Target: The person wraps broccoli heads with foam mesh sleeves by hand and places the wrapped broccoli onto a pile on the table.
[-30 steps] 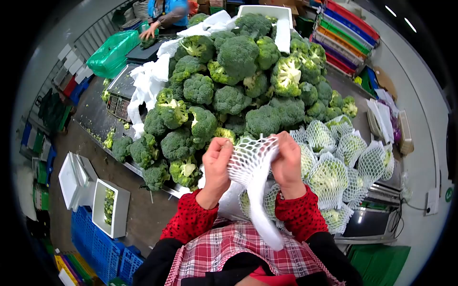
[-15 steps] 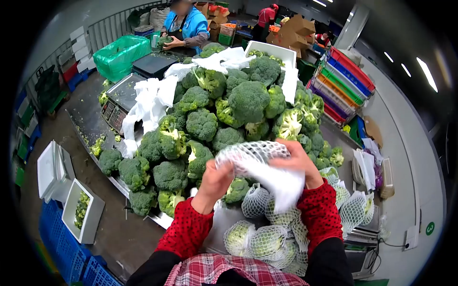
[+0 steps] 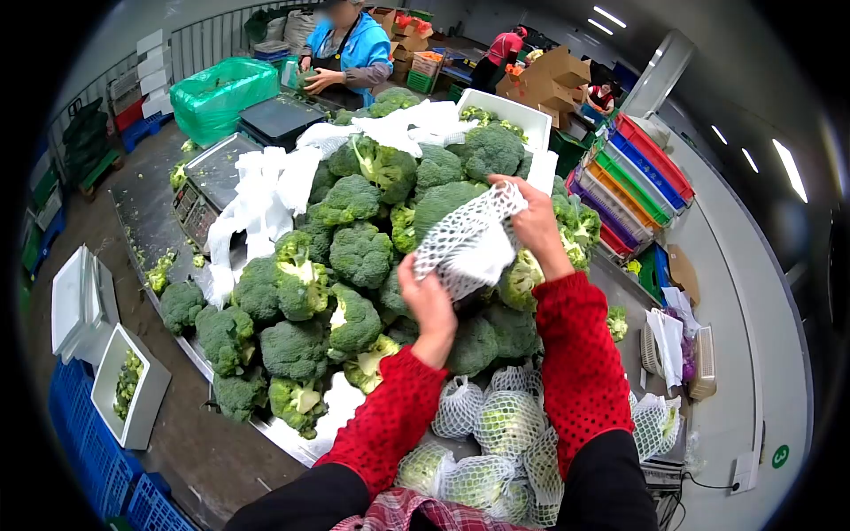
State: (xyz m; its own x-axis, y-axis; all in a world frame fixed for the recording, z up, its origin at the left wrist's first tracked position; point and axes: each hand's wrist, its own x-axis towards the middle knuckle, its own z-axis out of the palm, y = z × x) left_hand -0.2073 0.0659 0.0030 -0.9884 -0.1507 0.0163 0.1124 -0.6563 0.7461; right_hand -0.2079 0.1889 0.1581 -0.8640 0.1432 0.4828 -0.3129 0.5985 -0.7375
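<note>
A white foam net sleeve (image 3: 467,237) is stretched between my hands above a heap of broccoli (image 3: 361,255). My left hand (image 3: 429,305) grips its lower left edge, and my right hand (image 3: 534,226) pinches its upper right end. A large broccoli head (image 3: 443,211) shows just behind the sleeve; whether the sleeve touches it I cannot tell. Below my wrists, several heads wrapped in foam netting (image 3: 509,423) lie close together. More white sleeves (image 3: 266,195) are draped over the left of the heap, and others (image 3: 398,128) over its back.
A scale (image 3: 199,195) stands left of the heap, near a green-lined bin (image 3: 221,93). Across the table a person in a blue vest (image 3: 350,53) handles broccoli. Stacked coloured crates (image 3: 633,173) rise at the right. A white foam box (image 3: 131,385) with trimmings sits at the lower left.
Both hands have moved forward over the heap with the foam sleeve, which has swung from nearly level to slanting up to the right. My view has shifted slightly.
</note>
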